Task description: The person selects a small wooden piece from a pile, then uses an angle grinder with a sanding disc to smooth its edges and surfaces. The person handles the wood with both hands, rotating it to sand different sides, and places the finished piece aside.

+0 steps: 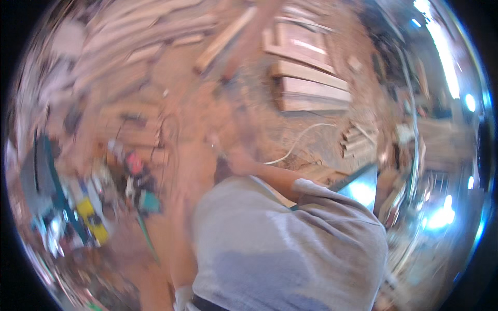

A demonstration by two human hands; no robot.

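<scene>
My right hand [241, 161] is in front of my grey shirt [254, 238], its forearm reaching leftward from the sleeve. Motion blur smears its fingers, so I cannot tell whether it grips anything. A dark patch [223, 171] shows right beside it, too blurred to name. My left arm hangs down along the left side of the shirt. The left hand [181, 210] is a faint smear against the brown ground, and its fingers cannot be made out.
Stacked wooden beams [314, 93] and a panelled wooden door or frame [301, 44] lie ahead. A pale cable [303, 136] curves over the dusty ground. Short wood pieces [359, 141] are piled to the right. At left stand a teal-edged board [52, 166] and mixed clutter with a yellow item [92, 220].
</scene>
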